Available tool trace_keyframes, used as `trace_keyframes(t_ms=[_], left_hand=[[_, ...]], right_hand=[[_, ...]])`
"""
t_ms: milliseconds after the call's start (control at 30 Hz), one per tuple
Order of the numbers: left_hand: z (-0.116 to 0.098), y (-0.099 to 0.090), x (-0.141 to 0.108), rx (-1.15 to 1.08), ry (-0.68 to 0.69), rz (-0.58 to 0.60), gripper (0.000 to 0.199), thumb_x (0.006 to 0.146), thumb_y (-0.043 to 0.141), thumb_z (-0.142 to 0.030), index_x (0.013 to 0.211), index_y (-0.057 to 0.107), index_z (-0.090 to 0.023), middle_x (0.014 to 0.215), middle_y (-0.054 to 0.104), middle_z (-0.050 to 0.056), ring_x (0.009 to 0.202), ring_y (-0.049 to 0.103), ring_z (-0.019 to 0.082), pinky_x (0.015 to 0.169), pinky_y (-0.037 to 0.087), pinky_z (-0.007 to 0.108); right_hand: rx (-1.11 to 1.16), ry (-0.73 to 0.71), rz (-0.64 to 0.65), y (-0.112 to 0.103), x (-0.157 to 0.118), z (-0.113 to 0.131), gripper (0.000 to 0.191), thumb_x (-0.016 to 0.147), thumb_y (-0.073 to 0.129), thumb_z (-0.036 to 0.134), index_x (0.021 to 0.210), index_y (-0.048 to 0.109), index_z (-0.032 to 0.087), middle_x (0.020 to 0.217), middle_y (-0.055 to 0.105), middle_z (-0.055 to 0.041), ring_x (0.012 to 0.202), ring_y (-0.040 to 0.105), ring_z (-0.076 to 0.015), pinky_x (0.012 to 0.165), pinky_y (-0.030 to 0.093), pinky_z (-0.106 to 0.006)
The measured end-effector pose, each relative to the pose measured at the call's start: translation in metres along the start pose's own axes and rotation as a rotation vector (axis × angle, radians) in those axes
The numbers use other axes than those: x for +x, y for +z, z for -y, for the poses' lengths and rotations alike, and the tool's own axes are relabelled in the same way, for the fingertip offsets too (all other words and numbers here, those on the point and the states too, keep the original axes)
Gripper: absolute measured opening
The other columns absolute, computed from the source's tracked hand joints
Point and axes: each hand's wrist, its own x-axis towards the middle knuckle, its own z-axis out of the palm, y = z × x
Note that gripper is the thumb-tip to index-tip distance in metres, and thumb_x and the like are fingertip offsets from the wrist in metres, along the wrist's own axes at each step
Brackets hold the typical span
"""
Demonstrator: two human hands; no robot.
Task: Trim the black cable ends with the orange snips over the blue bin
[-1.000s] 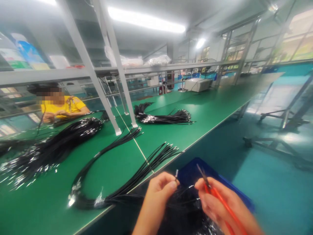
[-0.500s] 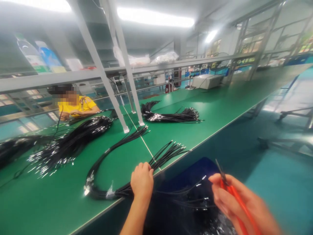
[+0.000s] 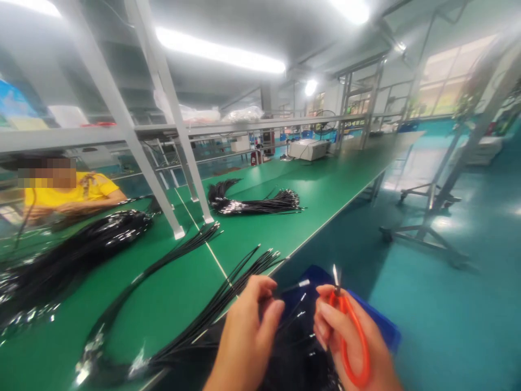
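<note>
My left hand [image 3: 252,326] is curled at the table's front edge, beside a fan of black cables [image 3: 260,263] with pale metal tips. A single cable with a white end [image 3: 303,283] sticks out past its fingers and appears gripped in them. My right hand [image 3: 345,331] is closed around orange-handled scissors [image 3: 360,347], their short pointed blade upward. The cable bundle curves back leftward over the green table [image 3: 171,296], with clear plastic wrap [image 3: 138,363] around part of it. Below my hands, a blue bin [image 3: 382,326] contains more dark cables, partly hidden.
Other black cable bundles lie at the left [image 3: 85,247] and farther back [image 3: 260,206]. White shelf posts [image 3: 189,146] rise from the table. A co-worker in a yellow top [image 3: 95,187] sits across at left. A wheeled metal stand [image 3: 423,233] is on the floor at right.
The view has turned rightward, so the table and bundles appear farther left. My left hand has come off the bundle toward my right hand. The scissors now point more upright, closer to the left hand.
</note>
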Motion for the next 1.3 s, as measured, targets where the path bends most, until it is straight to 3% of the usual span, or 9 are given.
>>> trace_keyframes(t_ms=[67,133,267,367,700,867,1000,1167,1300], left_hand=[[-0.009,0.015,-0.008,-0.055,0.121,-0.029,0.011,0.083,0.051,-0.019,0.088,0.06,-0.022,0.081,0.064,0.002,0.074,0.061,0.018,0.067,0.046,0.026],[-0.008,0.025,-0.014,-0.138,0.145,-0.104,0.012,0.083,0.051,-0.018,0.078,0.062,-0.021,0.076,0.06,0.002,0.069,0.059,0.017,0.064,0.046,0.025],[0.004,0.028,-0.019,-0.317,-0.06,0.022,0.012,0.08,0.059,-0.025,0.072,0.064,-0.018,0.068,0.058,0.001,0.061,0.056,0.016,0.057,0.046,0.024],[0.006,0.026,-0.022,-0.333,-0.109,0.097,0.014,0.079,0.062,-0.028,0.07,0.066,-0.017,0.068,0.06,0.001,0.063,0.058,0.016,0.059,0.045,0.024],[-0.002,0.036,-0.03,-0.365,-0.216,-0.033,0.019,0.073,0.066,-0.034,0.063,0.069,-0.018,0.063,0.06,0.001,0.059,0.054,0.016,0.056,0.041,0.024],[0.003,0.033,-0.031,-0.496,-0.268,0.021,0.019,0.071,0.068,-0.034,0.062,0.067,-0.017,0.063,0.063,0.002,0.06,0.055,0.017,0.059,0.043,0.025],[0.003,0.032,-0.03,-0.74,-0.311,0.12,0.02,0.073,0.069,-0.035,0.07,0.061,-0.017,0.066,0.066,0.002,0.064,0.059,0.017,0.065,0.047,0.027],[-0.008,0.035,-0.03,-0.672,-0.243,-0.033,0.02,0.076,0.064,-0.039,0.081,0.06,-0.019,0.067,0.059,0.0,0.061,0.054,0.015,0.058,0.046,0.024],[-0.013,0.031,-0.024,-0.528,-0.197,-0.092,0.015,0.078,0.063,-0.031,0.07,0.06,-0.019,0.066,0.055,-0.001,0.058,0.053,0.014,0.053,0.045,0.023]], right_hand=[[0.014,0.021,-0.011,0.003,-0.002,-0.003,0.029,0.062,0.078,0.032,0.083,0.062,0.02,0.053,0.055,0.0047,0.047,0.048,-0.0104,0.045,0.039,-0.021],[0.03,0.025,-0.036,0.006,-0.005,-0.005,0.032,0.058,0.081,0.031,0.082,0.063,0.02,0.058,0.059,0.0036,0.048,0.049,-0.0102,0.046,0.04,-0.021],[0.073,-0.015,-0.095,0.014,-0.014,-0.003,0.033,0.056,0.081,0.025,0.084,0.064,0.021,0.07,0.067,-0.0004,0.055,0.056,-0.0116,0.054,0.045,-0.022],[0.073,-0.064,-0.106,0.016,-0.017,-0.002,0.03,0.057,0.08,0.025,0.083,0.064,0.021,0.068,0.067,0.0005,0.055,0.056,-0.0111,0.055,0.045,-0.022],[0.047,-0.071,-0.043,0.014,-0.017,-0.002,0.023,0.062,0.079,0.023,0.08,0.064,0.021,0.063,0.065,0.0023,0.054,0.058,-0.0123,0.057,0.046,-0.024],[0.055,-0.058,0.006,0.014,-0.018,-0.002,0.018,0.065,0.076,0.022,0.075,0.061,0.02,0.059,0.061,0.0036,0.051,0.054,-0.0116,0.054,0.045,-0.023],[0.13,0.07,0.008,0.014,-0.02,-0.008,0.017,0.068,0.073,0.021,0.079,0.062,0.02,0.065,0.061,0.003,0.052,0.053,-0.0106,0.052,0.046,-0.021],[0.1,0.101,-0.005,0.018,-0.021,-0.015,0.019,0.067,0.076,0.025,0.078,0.061,0.021,0.068,0.06,0.0027,0.06,0.055,-0.0123,0.058,0.048,-0.022],[0.014,0.049,0.023,0.024,-0.022,-0.012,0.023,0.065,0.078,0.028,0.072,0.058,0.02,0.064,0.056,0.0035,0.057,0.051,-0.012,0.053,0.045,-0.021]])
